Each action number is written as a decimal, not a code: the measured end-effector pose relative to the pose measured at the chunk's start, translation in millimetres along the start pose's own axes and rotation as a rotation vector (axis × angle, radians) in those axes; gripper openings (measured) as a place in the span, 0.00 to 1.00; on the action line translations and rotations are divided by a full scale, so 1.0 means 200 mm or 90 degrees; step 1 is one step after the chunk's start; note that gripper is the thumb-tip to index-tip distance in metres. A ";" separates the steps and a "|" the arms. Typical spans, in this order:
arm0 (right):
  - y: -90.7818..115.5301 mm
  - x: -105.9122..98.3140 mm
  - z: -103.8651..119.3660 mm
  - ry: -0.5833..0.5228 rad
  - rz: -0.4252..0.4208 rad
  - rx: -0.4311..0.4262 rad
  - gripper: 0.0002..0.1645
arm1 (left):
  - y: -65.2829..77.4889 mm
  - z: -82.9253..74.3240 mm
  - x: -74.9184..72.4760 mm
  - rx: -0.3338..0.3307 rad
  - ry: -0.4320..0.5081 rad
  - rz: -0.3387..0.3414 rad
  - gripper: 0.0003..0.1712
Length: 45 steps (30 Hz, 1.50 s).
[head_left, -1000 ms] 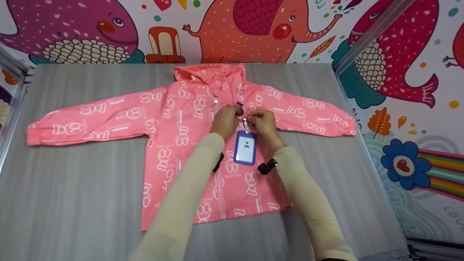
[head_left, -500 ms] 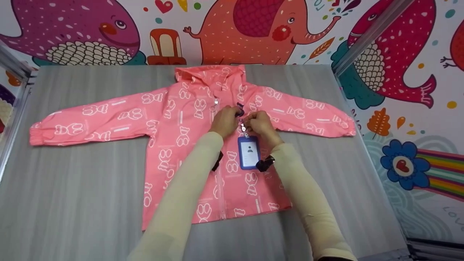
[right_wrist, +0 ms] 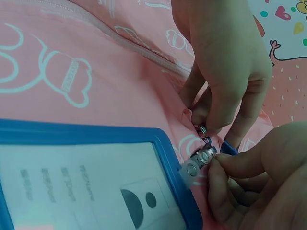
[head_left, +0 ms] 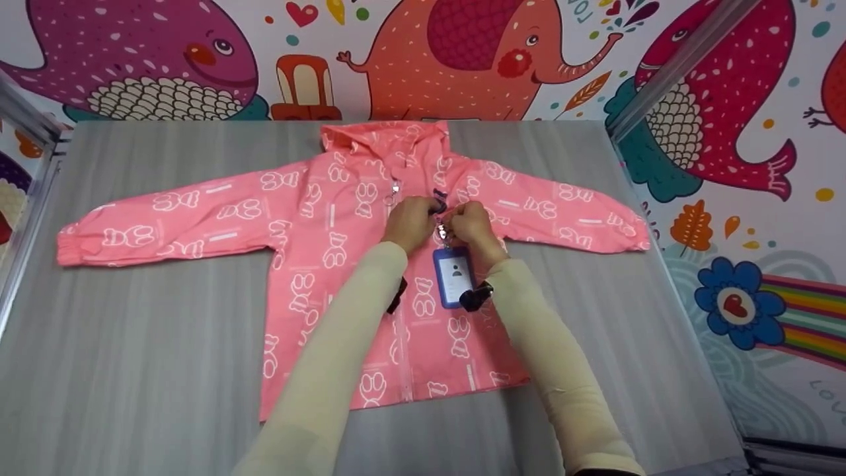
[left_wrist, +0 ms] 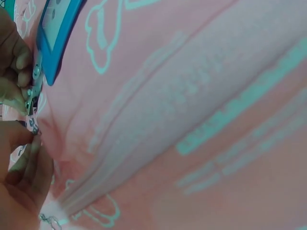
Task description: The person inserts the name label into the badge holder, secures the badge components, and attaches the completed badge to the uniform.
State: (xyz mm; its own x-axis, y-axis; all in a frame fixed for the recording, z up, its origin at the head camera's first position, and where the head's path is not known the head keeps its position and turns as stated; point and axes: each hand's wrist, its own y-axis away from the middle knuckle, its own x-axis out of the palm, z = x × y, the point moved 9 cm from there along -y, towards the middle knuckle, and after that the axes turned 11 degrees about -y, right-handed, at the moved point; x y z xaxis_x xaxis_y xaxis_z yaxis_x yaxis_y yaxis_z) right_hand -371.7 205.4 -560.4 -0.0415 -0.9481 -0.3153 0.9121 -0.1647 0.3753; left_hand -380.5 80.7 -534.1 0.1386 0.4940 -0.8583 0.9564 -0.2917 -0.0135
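Observation:
A pink hooded jacket with white bear outlines lies spread front up. On its chest, my left hand pinches a small metal fastener beside a raised fold of the fabric. Right next to it, my right hand pinches the metal snap clip of a blue-framed badge holder. The badge hangs below the clip over the jacket, its card with a person icon facing up. A dark blue strap piece shows at the left fingertips. Fingers partly hide the fastener.
The jacket rests on a grey wood-grain table, sleeves stretched out to both sides. A zipper pull sits near the collar. Behind stands a wall panel with cartoon animals, and metal frame posts edge the table.
The right hand has come slightly left, closer to the left hand. The badge holder has shifted a little down and right and hangs straighter. The left hand stays nearly in place.

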 end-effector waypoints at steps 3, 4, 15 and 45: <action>0.01 -0.01 0.03 0.066 -0.022 -0.025 0.13 | 0.00 0.00 -0.01 -0.002 -0.013 -0.010 0.16; 0.01 -0.01 0.04 0.088 -0.029 -0.031 0.15 | 0.00 -0.01 -0.01 -0.003 -0.019 -0.015 0.16; 0.05 0.00 0.10 0.212 -0.078 -0.080 0.21 | 0.01 -0.02 -0.01 -0.049 -0.073 -0.050 0.10; 0.04 0.01 0.13 0.096 -0.116 -0.209 0.06 | 0.04 -0.02 -0.02 -0.062 -0.001 -0.067 0.06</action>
State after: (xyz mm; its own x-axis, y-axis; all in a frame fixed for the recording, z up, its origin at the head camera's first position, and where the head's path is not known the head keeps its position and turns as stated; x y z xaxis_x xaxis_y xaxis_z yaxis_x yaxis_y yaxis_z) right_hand -374.6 195.6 -535.6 -0.1771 -0.8568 -0.4843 0.9781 -0.2079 0.0103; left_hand -371.7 79.1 -529.0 0.0360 0.5162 -0.8557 0.9861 -0.1573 -0.0534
